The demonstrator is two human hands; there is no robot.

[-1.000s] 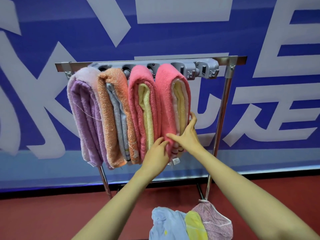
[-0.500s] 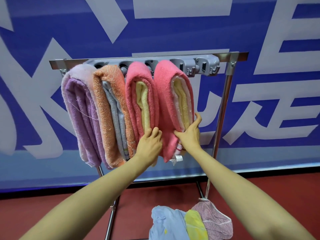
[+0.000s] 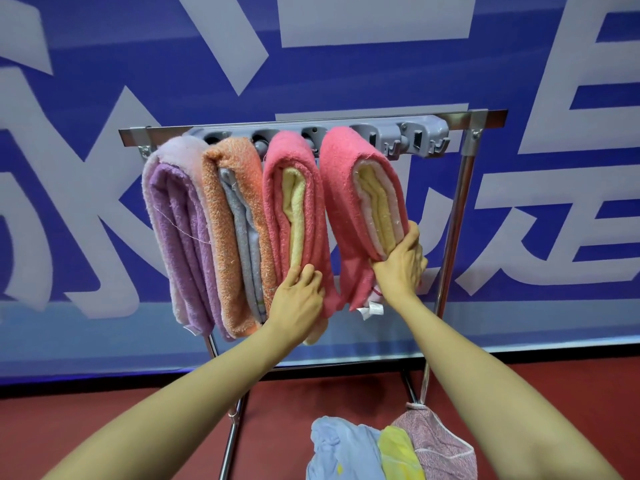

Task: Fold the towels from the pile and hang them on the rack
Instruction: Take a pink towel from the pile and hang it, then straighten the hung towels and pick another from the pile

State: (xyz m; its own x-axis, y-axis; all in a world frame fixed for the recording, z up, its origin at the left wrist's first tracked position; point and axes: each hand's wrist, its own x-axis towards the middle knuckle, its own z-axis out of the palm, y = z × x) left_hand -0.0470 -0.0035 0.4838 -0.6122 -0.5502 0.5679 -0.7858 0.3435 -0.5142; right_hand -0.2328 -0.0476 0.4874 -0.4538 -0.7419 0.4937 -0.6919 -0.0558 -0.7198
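Several folded towels hang side by side on the metal rack: a lilac towel, an orange towel, a pink towel with a yellow inside, and a second pink towel at the right. My right hand grips the lower right edge of the rightmost pink towel, fingers wrapped around its folds. My left hand presses flat on the lower part of the pink-and-yellow towel. A pile of blue, yellow and mauve cloths lies at the bottom.
A grey plastic hook strip runs along the rack's top bar, its right end bare. The rack's right post stands beside my right hand. Behind is a blue wall with large white characters; the floor is red.
My right hand has slid up and right along the rightmost pink towel and closed on its edge. My left hand has moved left onto the pink-and-yellow towel.
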